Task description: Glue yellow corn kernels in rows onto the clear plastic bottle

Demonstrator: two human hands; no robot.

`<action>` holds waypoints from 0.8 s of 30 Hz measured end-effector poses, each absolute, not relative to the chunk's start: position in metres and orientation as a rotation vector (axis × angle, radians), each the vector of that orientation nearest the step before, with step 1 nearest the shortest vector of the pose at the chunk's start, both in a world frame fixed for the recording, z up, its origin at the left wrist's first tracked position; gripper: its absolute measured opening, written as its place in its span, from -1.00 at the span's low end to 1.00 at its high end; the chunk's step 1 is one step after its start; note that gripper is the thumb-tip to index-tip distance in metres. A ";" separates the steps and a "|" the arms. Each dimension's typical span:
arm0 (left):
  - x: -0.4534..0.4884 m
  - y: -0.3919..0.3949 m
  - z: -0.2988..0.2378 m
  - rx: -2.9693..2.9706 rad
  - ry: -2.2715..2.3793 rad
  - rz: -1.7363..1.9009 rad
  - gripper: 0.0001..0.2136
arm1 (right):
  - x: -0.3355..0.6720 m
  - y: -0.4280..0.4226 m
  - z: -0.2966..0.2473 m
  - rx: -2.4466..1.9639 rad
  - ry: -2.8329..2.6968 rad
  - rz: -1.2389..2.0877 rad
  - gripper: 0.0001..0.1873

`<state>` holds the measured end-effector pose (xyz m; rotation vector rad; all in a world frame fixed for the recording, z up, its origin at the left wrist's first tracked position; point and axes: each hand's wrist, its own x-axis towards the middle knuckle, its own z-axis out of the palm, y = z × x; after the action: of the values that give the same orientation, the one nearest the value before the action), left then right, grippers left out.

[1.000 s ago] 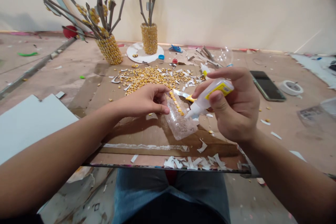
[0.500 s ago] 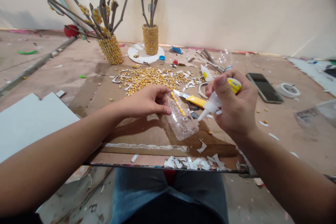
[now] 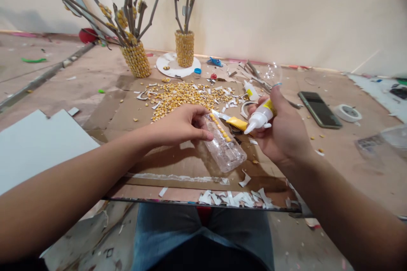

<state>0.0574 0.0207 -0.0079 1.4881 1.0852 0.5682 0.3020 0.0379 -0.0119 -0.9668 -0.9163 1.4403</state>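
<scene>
one clear container point(image 3: 226, 154), partly hidden — left hand point(image 3: 186, 123) gripping

I can't see the base of the white plastic nozzle bottle point(image 3: 262, 114) inside the right hand point(image 3: 284, 131), or the left hand's point(image 3: 187, 123) curled fingertips at the clear plastic container point(image 3: 229, 154); my view crops the flat white board point(image 3: 44, 146) and brown branches point(image 3: 130, 0).

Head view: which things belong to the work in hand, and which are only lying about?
Apparently in the work:
clear plastic container, in the left hand, bearing a kernel row
white nozzle bottle, in the right hand
loose yellow kernels, like those on the container

Seemingly just lying about:
phone
white roll
green strip
blue cap
</scene>
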 end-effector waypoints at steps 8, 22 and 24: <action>0.061 0.020 -0.009 1.498 1.112 0.593 -0.69 | 0.315 0.044 -0.013 -0.937 -1.042 1.547 -0.58; 0.072 0.012 -0.013 1.480 1.147 0.627 -0.70 | 0.311 0.017 0.034 -0.559 -1.316 1.285 -0.78; 0.073 0.011 -0.013 1.472 1.130 0.626 -0.69 | 0.310 0.015 0.036 -0.525 -1.358 1.213 -0.84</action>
<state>0.0727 0.0115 -0.0132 1.4716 1.1305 0.6258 0.3099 0.0151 0.0355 -0.5246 -1.3580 1.2134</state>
